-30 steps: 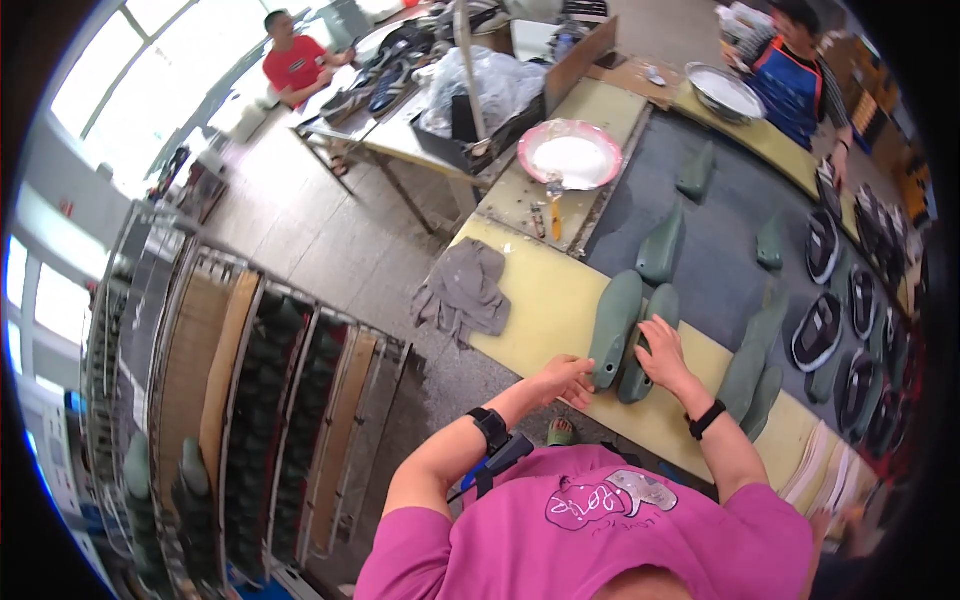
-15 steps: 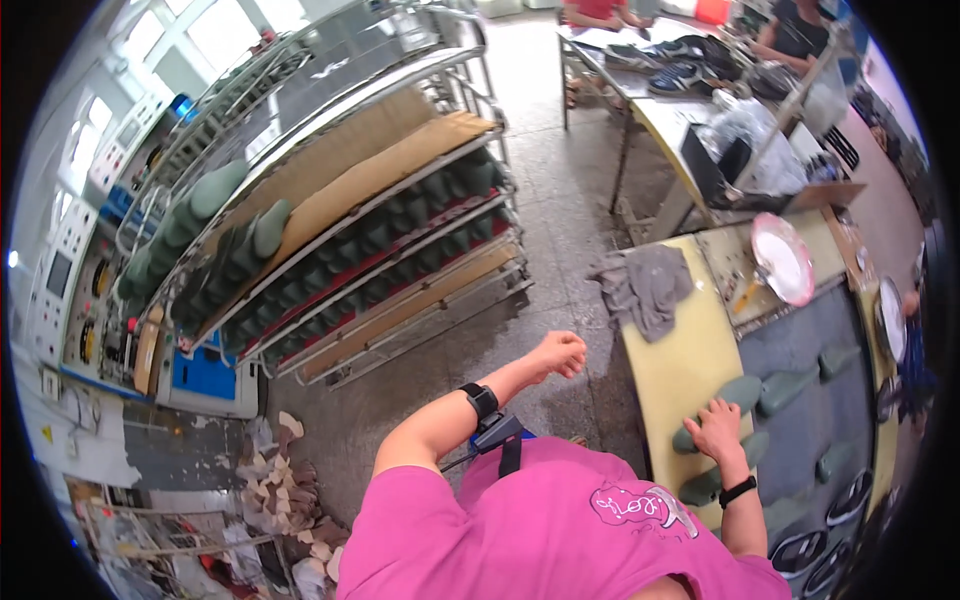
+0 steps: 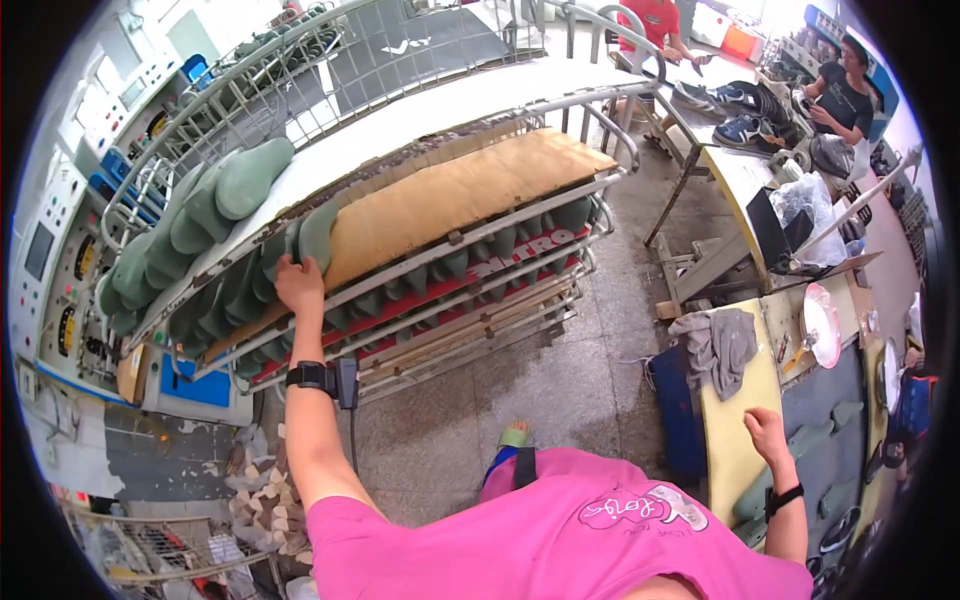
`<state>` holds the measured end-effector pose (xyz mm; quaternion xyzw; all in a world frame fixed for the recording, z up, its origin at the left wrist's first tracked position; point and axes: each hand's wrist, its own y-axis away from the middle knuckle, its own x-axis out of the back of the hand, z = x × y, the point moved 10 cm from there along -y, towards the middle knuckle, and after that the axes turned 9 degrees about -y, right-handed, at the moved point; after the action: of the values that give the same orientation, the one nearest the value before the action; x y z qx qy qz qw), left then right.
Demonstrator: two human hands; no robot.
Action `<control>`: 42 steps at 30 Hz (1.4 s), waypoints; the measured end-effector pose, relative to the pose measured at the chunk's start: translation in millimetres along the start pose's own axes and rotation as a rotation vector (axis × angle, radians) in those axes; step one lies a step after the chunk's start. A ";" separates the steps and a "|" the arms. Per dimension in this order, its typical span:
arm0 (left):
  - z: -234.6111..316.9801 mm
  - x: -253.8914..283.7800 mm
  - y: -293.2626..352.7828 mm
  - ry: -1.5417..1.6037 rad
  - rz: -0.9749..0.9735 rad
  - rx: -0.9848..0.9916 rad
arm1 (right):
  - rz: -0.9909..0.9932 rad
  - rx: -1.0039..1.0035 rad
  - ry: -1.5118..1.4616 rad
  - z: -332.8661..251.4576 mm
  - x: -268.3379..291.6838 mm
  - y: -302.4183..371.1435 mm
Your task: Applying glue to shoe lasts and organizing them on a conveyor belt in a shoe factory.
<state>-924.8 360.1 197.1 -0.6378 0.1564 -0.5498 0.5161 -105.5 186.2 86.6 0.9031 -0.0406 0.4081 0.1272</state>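
Observation:
My left hand (image 3: 299,286) reaches to the rack at the left. Its fingers are closed on a dark green shoe last (image 3: 319,235), at the right end of a row standing on a brown board shelf. More green shoe lasts (image 3: 247,180) lean together on the white upper shelf. Over the yellow edge of the worktable at the right, my right hand (image 3: 768,436) is curled closed, with nothing visible in it. Several green shoe lasts (image 3: 806,443) lie on the table's dark surface beside that hand.
The metal-tube rack (image 3: 460,235) has lower shelves with more lasts. A grey cloth (image 3: 718,345) and a pink-rimmed dish (image 3: 822,325) lie on the worktable (image 3: 735,400). Behind it, two people work at a table with shoes (image 3: 745,130). Scraps (image 3: 270,495) are heaped on the floor at lower left.
My left hand has gone from in front of my body to the last on the rack. My right hand has come off the lasts on the table and curled. The view has shifted left.

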 end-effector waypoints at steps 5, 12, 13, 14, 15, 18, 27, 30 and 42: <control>48.1 -24.7 -20.3 -0.064 -0.440 -0.081 | -0.201 0.137 -0.121 -140.9 -71.5 -29.7; 85.3 -81.0 -5.1 0.093 -0.820 -0.074 | -0.380 0.305 -0.074 -223.3 -124.1 -26.6; 88.6 -99.2 -3.4 0.121 -0.849 -0.035 | -0.385 0.322 -0.065 -227.1 -125.3 -26.8; 91.6 -110.4 0.4 0.149 -0.880 0.002 | -0.381 0.319 -0.068 -229.1 -125.6 -26.6; 92.5 -114.6 0.9 0.150 -0.879 -0.004 | -0.378 0.325 -0.071 -232.7 -125.8 -25.9; 81.8 -123.4 3.2 0.190 -0.883 0.062 | -0.357 0.445 -0.043 -237.3 -128.3 -21.0; 151.8 61.0 52.4 1.284 -1.183 0.348 | -0.237 0.989 0.113 -303.2 -118.5 -29.9; 187.9 142.4 70.0 1.432 -1.312 0.389 | -0.031 1.067 0.181 -322.8 -92.5 -46.2; 389.2 262.7 228.1 1.462 -2.040 -0.044 | 0.049 0.790 -0.422 -137.6 -57.6 19.9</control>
<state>-414.1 252.5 202.9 -0.0232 -0.1494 -0.9199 -0.3618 -247.2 201.4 134.8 0.9448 0.0718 0.2019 -0.2480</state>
